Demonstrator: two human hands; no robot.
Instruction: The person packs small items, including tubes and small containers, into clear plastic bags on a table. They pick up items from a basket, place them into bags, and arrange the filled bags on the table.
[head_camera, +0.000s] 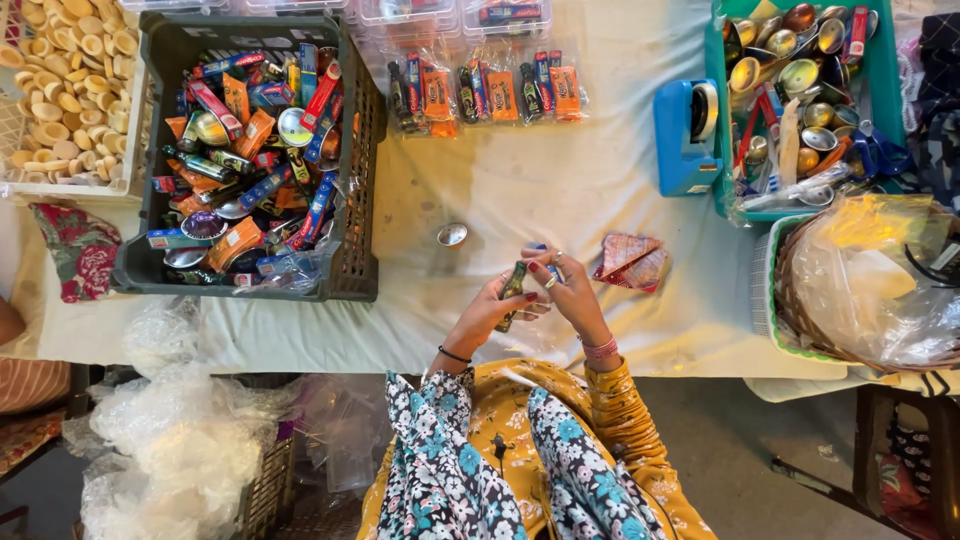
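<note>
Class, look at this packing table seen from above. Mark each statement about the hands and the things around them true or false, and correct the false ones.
1. The left hand holds a small dark bottle. True.
2. The small metal bowl lies inside the dark crate. False: it lies on the white cloth, beside the crate.
3. The blue tape dispenser stands left of the teal basket. True.
4. The right hand rests flat on the cloth. False: it is raised, meeting the left hand.
</note>
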